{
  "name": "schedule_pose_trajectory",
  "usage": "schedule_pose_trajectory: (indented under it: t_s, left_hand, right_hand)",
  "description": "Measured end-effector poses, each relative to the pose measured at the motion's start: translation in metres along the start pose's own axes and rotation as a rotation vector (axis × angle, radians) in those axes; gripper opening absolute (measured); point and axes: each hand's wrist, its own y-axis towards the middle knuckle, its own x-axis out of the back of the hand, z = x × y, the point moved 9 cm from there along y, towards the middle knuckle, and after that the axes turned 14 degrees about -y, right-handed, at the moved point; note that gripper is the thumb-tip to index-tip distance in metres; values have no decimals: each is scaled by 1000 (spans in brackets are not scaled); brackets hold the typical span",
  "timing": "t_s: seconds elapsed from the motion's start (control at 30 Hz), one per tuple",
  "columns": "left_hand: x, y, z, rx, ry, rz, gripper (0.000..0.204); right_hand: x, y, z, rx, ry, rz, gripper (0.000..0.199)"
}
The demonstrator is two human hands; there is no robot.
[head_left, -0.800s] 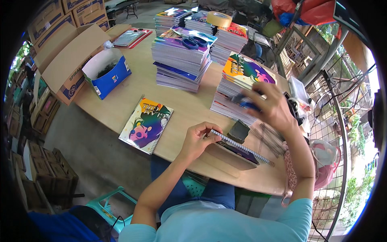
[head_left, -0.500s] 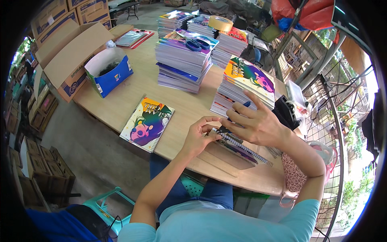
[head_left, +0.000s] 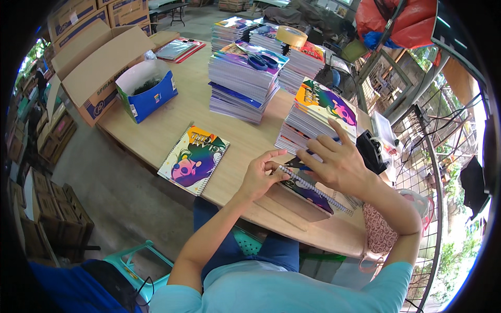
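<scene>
My left hand (head_left: 259,176) pinches one end of a spiral notebook (head_left: 298,203) near the table's front edge. The notebook is tilted up, its metal coil (head_left: 319,192) along the top and a dark purple cover facing away. Over the coil, my right hand (head_left: 338,166) is bent with the index finger raised. A dark, blue-handled tool (head_left: 309,154) shows partly beneath its fingers; its working end is mostly hidden. To the left lies a finished-looking spiral notebook (head_left: 194,159) with a colourful cartoon cover. Just beyond my right hand stands a notebook stack (head_left: 326,104) with similar covers.
Taller notebook stacks (head_left: 240,99) stand farther back, bearing scissors (head_left: 262,61) and a tape roll (head_left: 291,36). A blue box (head_left: 151,103) holds dark bits beside an open carton (head_left: 104,65). Loose coils (head_left: 350,201) lie right of the held notebook, near a patterned pink bag (head_left: 380,229).
My right hand has shifted slightly right and down, and less of the blue-handled tool shows. My left hand keeps its pinch on the notebook. The whole view has shifted a little.
</scene>
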Motion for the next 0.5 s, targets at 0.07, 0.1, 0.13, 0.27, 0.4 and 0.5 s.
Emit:
schedule_pose_trajectory:
  t_s: [0.07,0.1,0.13,0.27,0.4,0.5]
  left_hand:
    - [0,0,-1,0,1,42,63]
    - [1,0,0,6,35,48,63]
    - [3,0,0,11,69,54,63]
    - [6,3,5,2,34,29,63]
    - [5,2,-1,-23,132,23,65]
    - [9,-3,7,-24,133,-27,66]
  right_hand:
    - [1,0,10,92,-119,-31,35]
    - [1,1,15,135,-179,-48,35]
    - [2,2,18,161,-196,-66,33]
    - [-1,5,30,268,-254,-85,26]
    - [-14,4,29,225,-274,80,21]
    - [-69,-25,-9,-407,399,737,25]
